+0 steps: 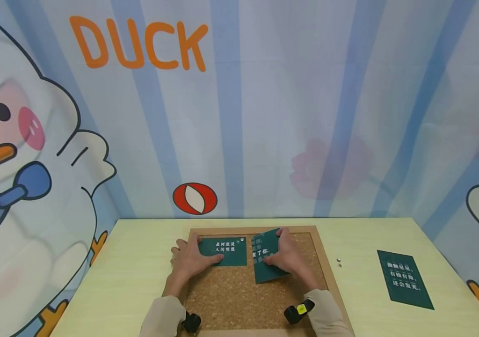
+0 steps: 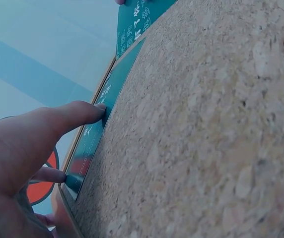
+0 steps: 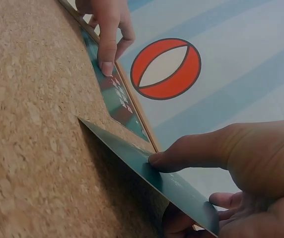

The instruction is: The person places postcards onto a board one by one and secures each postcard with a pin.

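Observation:
A framed cork board (image 1: 231, 299) lies on the table. At its upper left, a dark green card (image 1: 239, 256) with white writing lies along the frame, with a small shiny pin (image 1: 242, 239) at its upper right corner. My left hand (image 1: 193, 257) presses this card with a straight thumb, its other fingers by the card's left end and the frame. Tilted over the board's upper right, a second green card (image 3: 127, 151) is pinched between thumb and fingers of my right hand (image 1: 288, 252). Its lower corner comes close to the cork, and some fingers are hidden behind it.
Right of the board, two small shiny pieces (image 1: 338, 262) lie on the pale table (image 1: 361, 290). Further right is a third green card (image 1: 405, 280) with white writing. A curtain (image 1: 260, 140) printed with ducks hangs behind the table.

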Action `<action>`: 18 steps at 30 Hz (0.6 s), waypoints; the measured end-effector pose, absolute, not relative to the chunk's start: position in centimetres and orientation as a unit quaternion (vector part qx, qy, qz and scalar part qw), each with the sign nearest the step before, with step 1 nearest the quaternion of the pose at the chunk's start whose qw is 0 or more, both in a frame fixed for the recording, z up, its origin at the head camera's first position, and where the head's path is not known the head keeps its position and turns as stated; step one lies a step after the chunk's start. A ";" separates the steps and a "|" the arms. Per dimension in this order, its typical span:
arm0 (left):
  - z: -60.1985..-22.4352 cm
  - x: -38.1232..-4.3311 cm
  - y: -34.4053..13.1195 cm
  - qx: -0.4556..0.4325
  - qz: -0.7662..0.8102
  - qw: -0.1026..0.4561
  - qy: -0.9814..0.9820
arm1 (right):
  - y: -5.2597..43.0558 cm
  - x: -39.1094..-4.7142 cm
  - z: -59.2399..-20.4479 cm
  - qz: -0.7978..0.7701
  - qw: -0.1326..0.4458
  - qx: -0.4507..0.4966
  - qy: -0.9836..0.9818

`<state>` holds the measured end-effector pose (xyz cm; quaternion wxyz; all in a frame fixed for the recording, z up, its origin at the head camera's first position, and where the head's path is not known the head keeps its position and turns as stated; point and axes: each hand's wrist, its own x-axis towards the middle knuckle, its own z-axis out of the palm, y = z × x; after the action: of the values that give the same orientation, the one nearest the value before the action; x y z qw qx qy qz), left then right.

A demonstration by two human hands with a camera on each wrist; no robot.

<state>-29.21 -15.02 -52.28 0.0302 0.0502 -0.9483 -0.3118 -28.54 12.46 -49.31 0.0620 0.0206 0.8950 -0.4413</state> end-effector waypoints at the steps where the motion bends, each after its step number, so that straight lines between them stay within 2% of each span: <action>1: -52.3 -29.2 -15.0 0.050 -0.312 0.030 -0.948 | 12.4 -28.5 -49.3 -0.443 0.061 0.020 0.894; 18: -52.0 -29.2 -14.9 0.057 -0.317 0.024 -0.947 | 11.9 -28.8 -49.6 -0.430 0.052 0.002 0.901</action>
<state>-29.17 -14.91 -52.04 0.0240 0.0569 -0.9465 -0.3167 -28.77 11.85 -49.64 0.0522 0.0018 0.9012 -0.4302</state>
